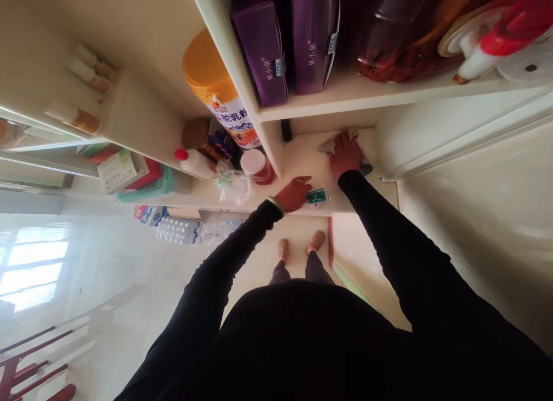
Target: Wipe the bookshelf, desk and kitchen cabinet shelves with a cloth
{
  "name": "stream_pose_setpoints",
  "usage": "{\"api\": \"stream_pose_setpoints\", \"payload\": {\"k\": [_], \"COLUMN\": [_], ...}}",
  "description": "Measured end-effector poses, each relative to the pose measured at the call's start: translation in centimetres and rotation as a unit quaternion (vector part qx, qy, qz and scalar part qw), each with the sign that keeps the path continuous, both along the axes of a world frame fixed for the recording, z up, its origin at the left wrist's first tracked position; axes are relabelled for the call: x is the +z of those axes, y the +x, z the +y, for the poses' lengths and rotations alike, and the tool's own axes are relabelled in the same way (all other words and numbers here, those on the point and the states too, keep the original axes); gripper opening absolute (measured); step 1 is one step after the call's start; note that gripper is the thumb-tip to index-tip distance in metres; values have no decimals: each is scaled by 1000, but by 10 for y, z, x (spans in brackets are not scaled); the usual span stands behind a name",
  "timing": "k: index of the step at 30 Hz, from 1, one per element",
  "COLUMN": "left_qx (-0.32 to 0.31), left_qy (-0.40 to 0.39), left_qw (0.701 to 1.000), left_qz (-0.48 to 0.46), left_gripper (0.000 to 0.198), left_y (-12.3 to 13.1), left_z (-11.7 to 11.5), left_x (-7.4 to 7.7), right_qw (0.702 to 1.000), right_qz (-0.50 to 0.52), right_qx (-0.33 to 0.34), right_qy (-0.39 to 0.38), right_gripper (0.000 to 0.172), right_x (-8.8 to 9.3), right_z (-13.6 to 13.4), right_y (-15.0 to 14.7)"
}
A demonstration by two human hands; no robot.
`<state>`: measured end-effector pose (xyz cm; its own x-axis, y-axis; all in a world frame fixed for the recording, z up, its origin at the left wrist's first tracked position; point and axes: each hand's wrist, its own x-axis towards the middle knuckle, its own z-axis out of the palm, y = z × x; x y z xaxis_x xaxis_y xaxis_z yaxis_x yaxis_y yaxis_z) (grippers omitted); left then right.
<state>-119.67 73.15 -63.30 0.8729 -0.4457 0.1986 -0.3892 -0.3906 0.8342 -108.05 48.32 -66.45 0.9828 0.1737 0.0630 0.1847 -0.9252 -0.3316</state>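
Note:
My right hand (346, 153) presses a light grey cloth (330, 144) onto the cream shelf surface (302, 150), near its back right corner. Part of the cloth shows on both sides of the fingers. Near the front edge of the same shelf is my left hand (294, 194), with its index finger stretched out and nothing seen in its grasp. Just right of it lies a small green and white box (317, 196), close to the fingers; whether they touch it I cannot tell.
Left of the hands stand a pink-lidded jar (254, 163), a clear plastic bag (233, 185), a white bottle with a red cap (196, 163) and a large orange-lidded can (220, 81). An upper shelf (319, 104) holds purple boxes (263, 49) and a big jar (389, 38).

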Motion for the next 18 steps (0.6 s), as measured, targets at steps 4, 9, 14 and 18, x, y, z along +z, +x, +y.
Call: {"api": "stream_pose_setpoints", "payload": {"k": [4, 9, 14, 18], "left_qx": [-73, -94, -143, -146], "left_qy": [111, 343, 512, 508], "left_qw": [991, 933, 844, 846], "left_qz": [24, 54, 68, 64], "left_gripper": [25, 27, 46, 43], "left_y": [23, 17, 8, 2], "left_z": [-29, -41, -54, -52], "left_x": [-4, 34, 73, 81], "right_qw": [994, 993, 991, 988], "right_qz": [-12, -35, -43, -30], "right_qx": [106, 103, 120, 151], "right_qy": [24, 37, 37, 5], "right_gripper": [74, 71, 72, 73], "right_x": [-3, -2, -2, -2], "right_z": [-4, -16, -19, -35], "right_y": [-26, -41, -39, -16]}}
